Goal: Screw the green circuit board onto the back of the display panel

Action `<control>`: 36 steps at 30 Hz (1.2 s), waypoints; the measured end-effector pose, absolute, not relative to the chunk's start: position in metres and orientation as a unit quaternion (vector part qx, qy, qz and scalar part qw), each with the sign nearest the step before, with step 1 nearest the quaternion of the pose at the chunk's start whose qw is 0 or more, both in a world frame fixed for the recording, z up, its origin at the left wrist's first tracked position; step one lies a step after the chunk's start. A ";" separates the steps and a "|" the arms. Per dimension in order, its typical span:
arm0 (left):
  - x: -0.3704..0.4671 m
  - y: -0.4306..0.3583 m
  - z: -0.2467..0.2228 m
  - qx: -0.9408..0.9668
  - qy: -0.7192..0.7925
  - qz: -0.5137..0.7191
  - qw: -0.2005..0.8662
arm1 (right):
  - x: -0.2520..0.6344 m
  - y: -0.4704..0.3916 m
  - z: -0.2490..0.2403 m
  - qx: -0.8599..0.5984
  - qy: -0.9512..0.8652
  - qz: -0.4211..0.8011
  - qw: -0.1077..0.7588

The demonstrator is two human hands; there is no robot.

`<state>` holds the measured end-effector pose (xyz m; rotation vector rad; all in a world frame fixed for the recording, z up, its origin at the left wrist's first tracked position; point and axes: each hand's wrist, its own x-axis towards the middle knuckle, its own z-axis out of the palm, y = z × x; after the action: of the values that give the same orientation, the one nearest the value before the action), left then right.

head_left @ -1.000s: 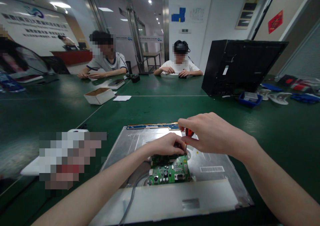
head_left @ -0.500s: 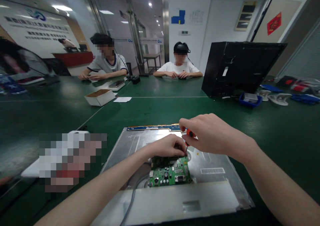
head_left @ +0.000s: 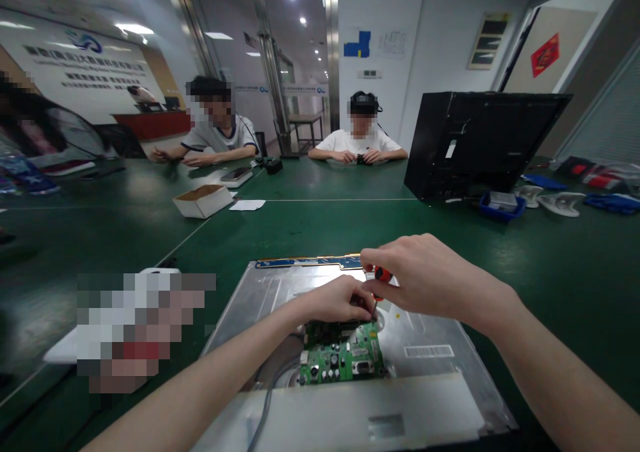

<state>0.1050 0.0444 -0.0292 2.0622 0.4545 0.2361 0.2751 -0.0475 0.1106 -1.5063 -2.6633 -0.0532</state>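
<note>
My right hand (head_left: 417,272) is closed around the orange-and-black handle of a screwdriver (head_left: 383,275). The tool points down at the far right corner of a green circuit board (head_left: 345,357). Beside its tip, the fingers of my left hand (head_left: 340,297) are pinched together over the board's far edge; what they hold, if anything, is hidden. The board lies on the metal back of a display panel (head_left: 425,332), which rests flat in front of me. A grey cable (head_left: 270,402) runs from the board's left side across a pale cover strip (head_left: 425,405) toward me.
On the green table (head_left: 310,229) are an open white box (head_left: 203,203), a paper slip (head_left: 247,205) and, at left, a blurred-out white and red item (head_left: 145,325). A black monitor casing (head_left: 480,145) and a blue tray (head_left: 501,207) stand at right. Several people sit beyond.
The whole view has shifted slightly downward. Both hands stay at the same board corner, with the screwdriver turned a little in my right hand.
</note>
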 end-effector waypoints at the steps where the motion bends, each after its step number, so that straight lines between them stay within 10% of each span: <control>1: 0.105 0.044 -0.029 0.849 0.187 0.097 0.485 | 0.275 -0.047 0.110 -0.493 -0.869 -0.016 0.041; 36: 0.104 0.047 -0.028 0.857 0.185 0.099 0.470 | 0.273 -0.045 0.109 -0.502 -0.864 -0.024 0.039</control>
<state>0.1038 0.0467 -0.0279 2.1005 0.4530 0.2425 0.2729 -0.0445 0.1092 -1.5383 -2.6479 -0.0730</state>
